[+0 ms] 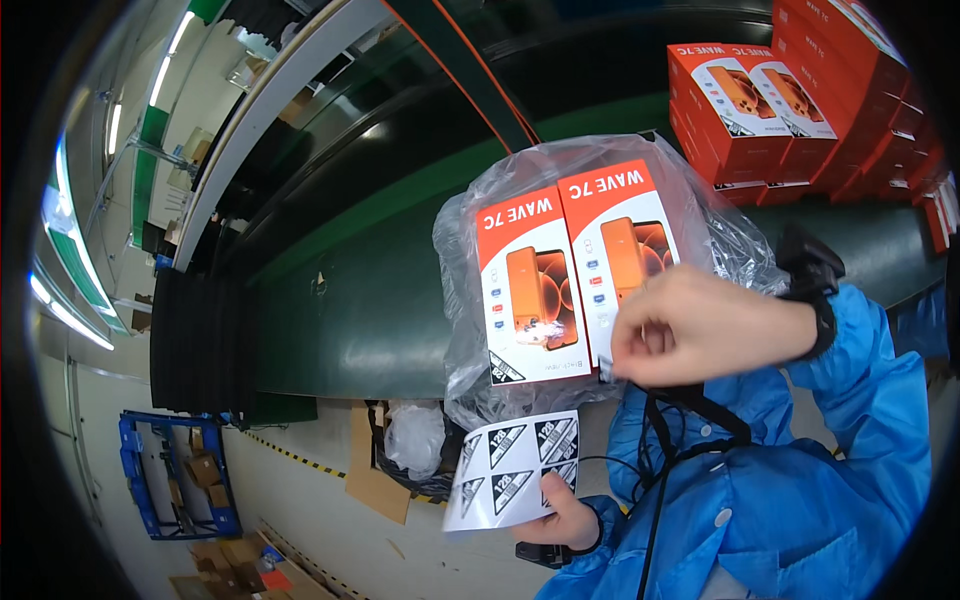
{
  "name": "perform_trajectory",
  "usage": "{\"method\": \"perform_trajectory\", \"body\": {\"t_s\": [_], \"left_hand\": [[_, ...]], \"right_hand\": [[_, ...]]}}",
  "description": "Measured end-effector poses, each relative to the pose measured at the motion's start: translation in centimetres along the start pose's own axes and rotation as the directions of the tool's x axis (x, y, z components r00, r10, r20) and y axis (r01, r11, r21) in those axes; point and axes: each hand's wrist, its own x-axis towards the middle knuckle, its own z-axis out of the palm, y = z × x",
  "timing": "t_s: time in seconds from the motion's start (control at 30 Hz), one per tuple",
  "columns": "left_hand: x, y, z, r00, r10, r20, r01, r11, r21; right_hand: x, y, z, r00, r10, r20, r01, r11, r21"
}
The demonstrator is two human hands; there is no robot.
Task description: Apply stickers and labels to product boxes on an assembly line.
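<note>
Off the worktop's [350, 330] near edge, a triangular-label sheet [512, 458] is grasped by our left hand [564, 516], partly hidden behind it; at that edge, on clear plastic [458, 310], lie two smartphone boxes [515, 225]; whether our right hand [700, 328], masking one corner, pinches the label [606, 369] there, we cannot tell.

The left hand [562, 515] holds a white sheet of black triangular stickers [512, 470]. The right hand [690, 325] touches a small black-and-white label [606, 370] at one corner of a red-and-white cardboard box [620, 255]. A similar box [530, 285] lies beside it, both on crumpled transparent plastic [462, 250].
</note>
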Motion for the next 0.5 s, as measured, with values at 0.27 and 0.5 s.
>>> {"method": "perform_trajectory", "body": {"t_s": [0.27, 0.5], "left_hand": [[0.4, -1.7, 0.3, 0.994, 0.023, -0.107, -0.024, 1.000, -0.008], [1.1, -2.1, 0.0, 0.996, -0.020, -0.089, 0.013, 0.997, -0.072]], "right_hand": [[1.9, 0.9, -0.5, 0.971, 0.233, 0.058, -0.231, 0.972, -0.043], [2.4, 0.9, -0.1, 0.967, 0.246, 0.061, -0.242, 0.968, -0.066]]}}
